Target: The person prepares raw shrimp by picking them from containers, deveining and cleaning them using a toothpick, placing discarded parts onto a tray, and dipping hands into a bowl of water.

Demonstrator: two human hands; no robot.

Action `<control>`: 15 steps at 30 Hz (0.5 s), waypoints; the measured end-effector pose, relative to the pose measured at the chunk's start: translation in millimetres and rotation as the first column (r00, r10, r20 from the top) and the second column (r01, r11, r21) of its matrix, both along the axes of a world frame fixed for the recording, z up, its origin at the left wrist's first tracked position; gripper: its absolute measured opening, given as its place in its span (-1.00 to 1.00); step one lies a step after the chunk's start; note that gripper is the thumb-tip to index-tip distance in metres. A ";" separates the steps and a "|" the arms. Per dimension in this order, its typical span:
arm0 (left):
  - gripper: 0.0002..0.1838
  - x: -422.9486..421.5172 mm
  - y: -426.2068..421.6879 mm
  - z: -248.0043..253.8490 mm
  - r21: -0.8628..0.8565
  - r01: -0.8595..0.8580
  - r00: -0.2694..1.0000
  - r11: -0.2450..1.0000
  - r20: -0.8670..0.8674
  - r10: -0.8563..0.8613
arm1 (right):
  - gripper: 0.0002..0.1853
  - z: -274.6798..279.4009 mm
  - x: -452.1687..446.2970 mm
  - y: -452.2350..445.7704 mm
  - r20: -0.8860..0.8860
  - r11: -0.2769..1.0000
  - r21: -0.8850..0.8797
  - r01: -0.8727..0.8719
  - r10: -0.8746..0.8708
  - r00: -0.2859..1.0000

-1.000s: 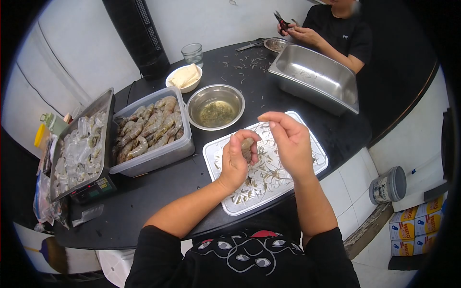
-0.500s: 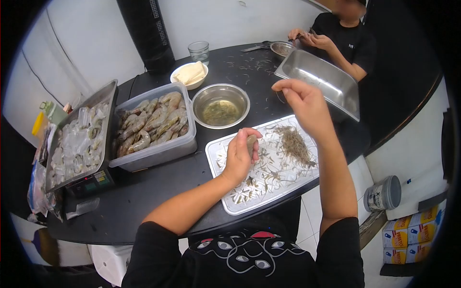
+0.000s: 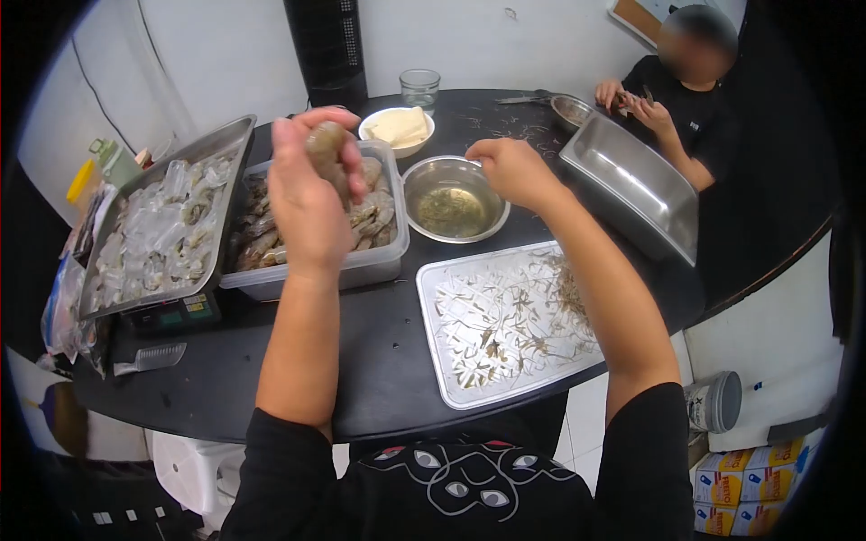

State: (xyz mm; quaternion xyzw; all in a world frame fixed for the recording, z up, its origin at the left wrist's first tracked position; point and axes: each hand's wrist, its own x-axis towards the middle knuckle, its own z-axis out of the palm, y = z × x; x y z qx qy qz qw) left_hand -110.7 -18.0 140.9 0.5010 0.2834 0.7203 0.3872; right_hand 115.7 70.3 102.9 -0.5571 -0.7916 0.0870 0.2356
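Raised over the plastic tub [image 3: 392, 257] of whole shrimp [image 3: 257, 248], my left hand [image 3: 311, 212] is closed around a greyish shrimp [image 3: 327, 140]. My right hand [image 3: 516, 171] is pinched at the far right rim of a steel bowl [image 3: 496, 221] that holds cloudy liquid with scraps in it. Whatever sits between those fingertips is too small to make out. Below my right forearm lies a white tray [image 3: 433, 343] strewn with thin shrimp scraps [image 3: 496, 343], heaped at its right side and partly hidden by the arm.
To the left, a metal tray [image 3: 239, 171] of ice and shrimp rests on a scale [image 3: 167, 311]. A comb-like clear tool [image 3: 153, 358] lies in front. Behind are a white bowl [image 3: 397, 147] and a glass [image 3: 420, 88]. A deep steel pan [image 3: 667, 203] separates me from a co-worker [image 3: 690, 117] handling shrimp.
My left hand has moved up and left from the white tray to above the tub, still holding the shrimp. My right hand has shifted left to the steel bowl. The view has turned slightly.
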 end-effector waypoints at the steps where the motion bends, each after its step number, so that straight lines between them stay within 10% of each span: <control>1: -0.40 -7.4 0.0 3.7 0.014 -0.015 1.000 1.000 0.026 0.014 | -0.68 -9.7 -5.7 10.3 0.068 1.000 0.017 0.004 -0.005 0.998; 7: -0.41 -31.8 -1.3 15.3 0.046 -0.132 0.991 0.990 0.007 0.132 | -0.77 -45.7 -25.4 40.4 0.775 0.992 -0.104 -0.076 0.129 0.619; 15: -0.42 -46.1 1.4 20.0 0.029 -0.176 0.984 0.984 -0.011 0.176 | -0.78 -52.6 -24.2 36.3 0.820 0.997 -0.065 -0.051 0.083 0.566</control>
